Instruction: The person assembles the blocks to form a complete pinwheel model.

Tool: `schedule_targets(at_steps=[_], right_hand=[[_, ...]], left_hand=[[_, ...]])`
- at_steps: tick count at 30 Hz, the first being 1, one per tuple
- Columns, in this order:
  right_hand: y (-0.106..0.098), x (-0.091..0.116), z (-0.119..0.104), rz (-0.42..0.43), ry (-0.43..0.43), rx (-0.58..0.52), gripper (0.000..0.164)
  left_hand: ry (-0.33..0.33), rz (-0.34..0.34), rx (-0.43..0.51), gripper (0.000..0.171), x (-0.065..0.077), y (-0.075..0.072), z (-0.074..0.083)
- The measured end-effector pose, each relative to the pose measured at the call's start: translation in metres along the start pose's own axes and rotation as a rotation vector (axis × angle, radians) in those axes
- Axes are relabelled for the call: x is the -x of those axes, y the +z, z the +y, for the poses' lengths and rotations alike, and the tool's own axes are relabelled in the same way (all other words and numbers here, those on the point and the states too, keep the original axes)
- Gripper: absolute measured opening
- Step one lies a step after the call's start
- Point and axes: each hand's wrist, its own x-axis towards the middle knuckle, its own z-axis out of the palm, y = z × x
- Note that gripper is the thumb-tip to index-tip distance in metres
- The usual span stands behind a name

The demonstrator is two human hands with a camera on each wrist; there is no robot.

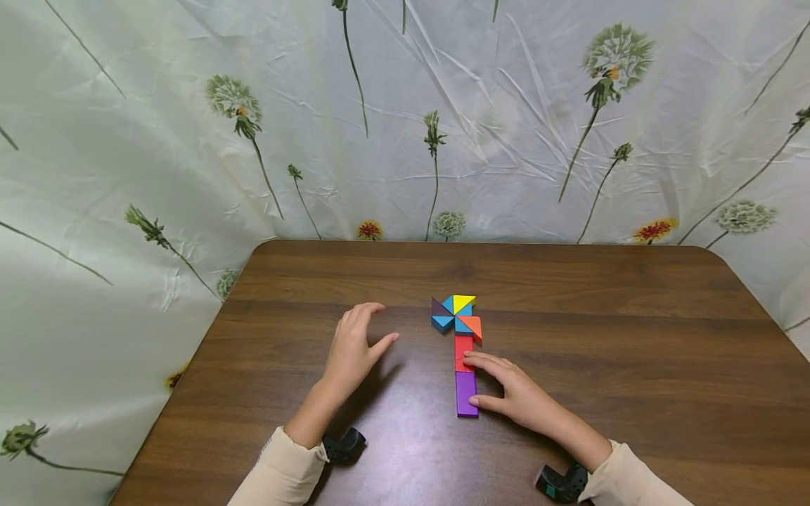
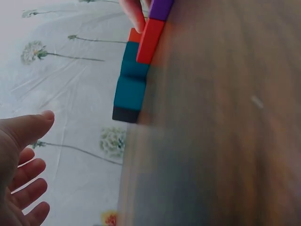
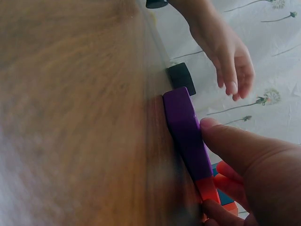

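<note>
A row of blocks lies on the wooden table: a purple block (image 1: 466, 394) at the near end, a red block (image 1: 464, 344) beyond it, then a pinwheel of triangular blocks (image 1: 455, 314) in blue, yellow, orange and dark colours. My right hand (image 1: 520, 397) is beside the row, its thumb at the right edge of the purple block and its fingertips at the red block. In the right wrist view, the thumb (image 3: 235, 143) lies along the purple block's side. To the left of the pinwheel, my left hand (image 1: 351, 353) hovers over the table, thumb and fingers apart, holding nothing.
The dark wooden table (image 1: 601, 295) has rounded far corners. Behind it hangs a pale curtain (image 1: 506, 140) with a dandelion print. A black camera (image 1: 344, 445) sits at the left wrist and another (image 1: 562, 482) at the right.
</note>
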Motion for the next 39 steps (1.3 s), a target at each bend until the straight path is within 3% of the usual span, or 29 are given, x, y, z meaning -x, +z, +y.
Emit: schedule_targets(at_steps=[6,16,23,32,39], right_hand=[[0.000,0.000,0.000,0.013,-0.015,0.004,0.056],[0.001,0.000,0.000,0.014,-0.007,0.013,0.056],[0.001,0.000,-0.001,0.009,0.002,0.009,0.056],[0.001,0.001,0.000,0.004,0.015,0.003,0.056],[0.001,0.001,0.000,0.003,0.023,0.006,0.056]], left_hand=[[-0.071,-0.031,-0.027,0.051,0.013,-0.007,-0.012],[-0.285,-0.161,0.021,0.057,0.028,-0.013,-0.035],[-0.389,-0.248,0.049,0.048,0.033,-0.012,-0.043],[-0.354,-0.222,0.020,0.039,0.033,-0.010,-0.045],[-0.296,-0.216,0.025,0.040,0.029,-0.012,-0.032]])
